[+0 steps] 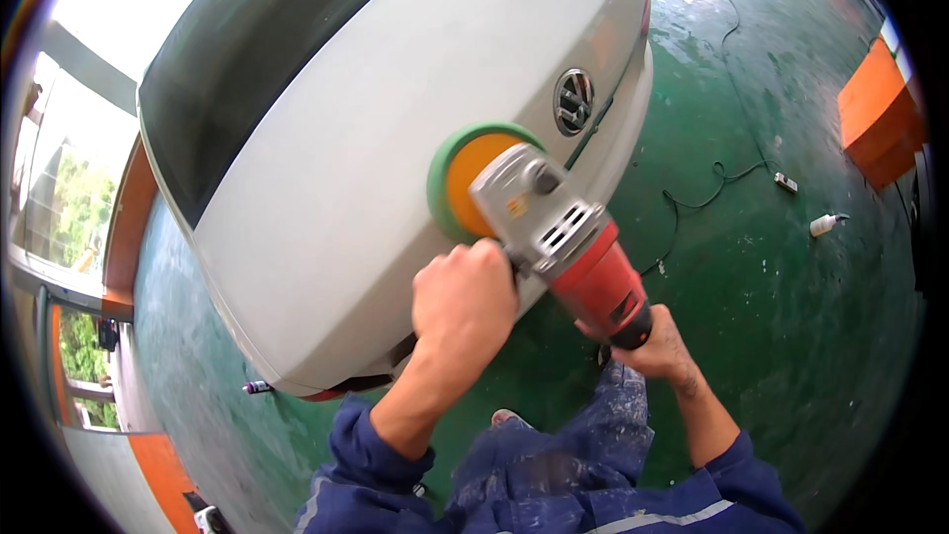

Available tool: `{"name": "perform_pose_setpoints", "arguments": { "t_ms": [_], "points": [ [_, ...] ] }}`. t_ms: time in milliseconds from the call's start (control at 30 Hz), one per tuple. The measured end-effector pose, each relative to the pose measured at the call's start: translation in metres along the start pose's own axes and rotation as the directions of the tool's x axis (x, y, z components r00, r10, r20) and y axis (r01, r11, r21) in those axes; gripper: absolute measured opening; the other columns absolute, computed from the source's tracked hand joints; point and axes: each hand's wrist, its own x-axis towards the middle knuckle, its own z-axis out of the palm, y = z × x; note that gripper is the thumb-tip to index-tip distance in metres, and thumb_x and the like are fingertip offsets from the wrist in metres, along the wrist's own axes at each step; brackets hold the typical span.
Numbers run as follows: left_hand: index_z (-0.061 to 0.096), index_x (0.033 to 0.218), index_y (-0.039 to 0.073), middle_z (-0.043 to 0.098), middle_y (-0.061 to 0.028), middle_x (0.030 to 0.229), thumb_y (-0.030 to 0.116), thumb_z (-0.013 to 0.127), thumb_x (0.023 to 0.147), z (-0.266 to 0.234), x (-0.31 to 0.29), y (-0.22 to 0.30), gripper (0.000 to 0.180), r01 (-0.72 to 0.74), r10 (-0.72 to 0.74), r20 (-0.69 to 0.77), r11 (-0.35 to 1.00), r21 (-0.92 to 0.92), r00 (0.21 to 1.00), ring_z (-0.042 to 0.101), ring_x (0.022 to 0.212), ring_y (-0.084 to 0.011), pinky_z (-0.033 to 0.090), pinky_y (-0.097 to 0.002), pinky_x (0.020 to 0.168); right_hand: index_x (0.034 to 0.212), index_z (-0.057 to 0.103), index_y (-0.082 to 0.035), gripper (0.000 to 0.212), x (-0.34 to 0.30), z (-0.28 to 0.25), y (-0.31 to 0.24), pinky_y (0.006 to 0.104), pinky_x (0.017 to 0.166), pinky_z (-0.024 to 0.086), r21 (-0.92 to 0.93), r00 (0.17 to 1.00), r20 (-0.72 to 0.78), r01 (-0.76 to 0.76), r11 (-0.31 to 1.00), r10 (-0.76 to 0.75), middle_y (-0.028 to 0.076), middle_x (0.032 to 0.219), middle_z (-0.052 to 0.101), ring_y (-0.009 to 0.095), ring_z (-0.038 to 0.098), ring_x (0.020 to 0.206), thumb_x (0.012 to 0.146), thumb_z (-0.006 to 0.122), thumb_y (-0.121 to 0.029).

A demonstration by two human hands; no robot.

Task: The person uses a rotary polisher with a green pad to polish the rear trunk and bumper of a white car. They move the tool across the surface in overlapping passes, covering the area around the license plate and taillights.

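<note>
A red and silver car polisher (568,242) spans the space between my two hands. My left hand (465,297) is closed round its side handle, near the silver head. Farther back, my right hand (647,344) wraps the rear end of the red body; part of its fingers is hidden behind the tool. The round green and orange polishing pad (469,178) lies against the rear panel of a white car (366,119), left of the round chrome emblem (573,102). I cannot tell whether the pad is spinning.
A cable (727,178) snakes over the green floor (751,297) on the right, with a power socket block (786,182) and a white bottle (822,225). An orange cabinet (880,114) stands at far right. Another bottle (257,388) lies by the car's left corner.
</note>
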Motion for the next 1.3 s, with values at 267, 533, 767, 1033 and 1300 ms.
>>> {"name": "perform_pose_setpoints", "arguments": {
  "t_ms": [267,533,767,1033,1300],
  "points": [
    [0.068,0.083,0.002,0.073,-0.0197,0.082,0.01,0.066,0.082,0.041,-0.003,0.029,0.009,-0.082,0.082,-0.014,0.997,-0.005,0.997,0.074,0.08,-0.0361,0.059,-0.0451,0.071,0.11,0.072,0.001,0.041,0.025,0.002,0.101,0.0311,0.093,0.054,0.101,0.998,-0.014,0.063,0.993,-0.062,0.01,0.103,0.077,0.019,0.072,0.098,0.069,0.074,0.0],
    [0.063,0.084,0.002,0.07,-0.0185,0.071,0.017,0.073,0.075,0.092,-0.177,-0.089,0.021,0.236,-0.226,-0.077,0.959,0.16,0.971,0.069,0.064,-0.0402,0.055,-0.0496,0.061,0.1,0.072,-0.005,0.033,0.002,0.174,0.135,0.0377,0.073,0.056,0.121,0.958,0.233,0.14,0.983,-0.165,0.015,0.08,0.072,0.029,0.071,0.076,0.068,0.077,-0.012],
    [0.063,0.085,0.0,0.068,-0.0188,0.069,0.022,0.079,0.071,0.098,-0.172,-0.096,0.031,0.187,-0.176,-0.094,0.973,0.133,0.98,0.067,0.062,-0.0418,0.053,-0.0501,0.06,0.104,0.074,-0.01,0.04,0.017,0.162,0.127,0.0413,0.076,0.057,0.127,0.956,0.229,0.158,0.979,-0.184,0.02,0.086,0.071,0.038,0.071,0.082,0.065,0.077,-0.014],
    [0.062,0.088,-0.001,0.07,-0.0222,0.074,0.022,0.071,0.084,0.063,0.005,0.06,0.025,-0.058,0.042,0.13,0.991,0.118,0.991,0.071,0.072,-0.0412,0.057,-0.0497,0.069,0.104,0.071,0.001,0.038,0.067,0.013,0.144,0.0322,0.083,0.055,0.1,0.989,-0.049,0.14,0.985,-0.136,0.009,0.097,0.076,0.011,0.067,0.091,0.071,0.083,-0.013],
    [0.065,0.08,0.001,0.072,-0.0215,0.078,0.009,0.063,0.087,0.067,0.063,0.104,0.011,-0.162,0.161,0.021,0.981,0.109,0.987,0.074,0.077,-0.0366,0.058,-0.0443,0.071,0.12,0.067,0.0,0.055,0.107,-0.009,0.156,0.0346,0.095,0.052,0.207,0.972,-0.133,0.217,0.954,-0.193,0.01,0.114,0.073,0.017,0.066,0.106,0.069,0.084,-0.011]
  ]
}}
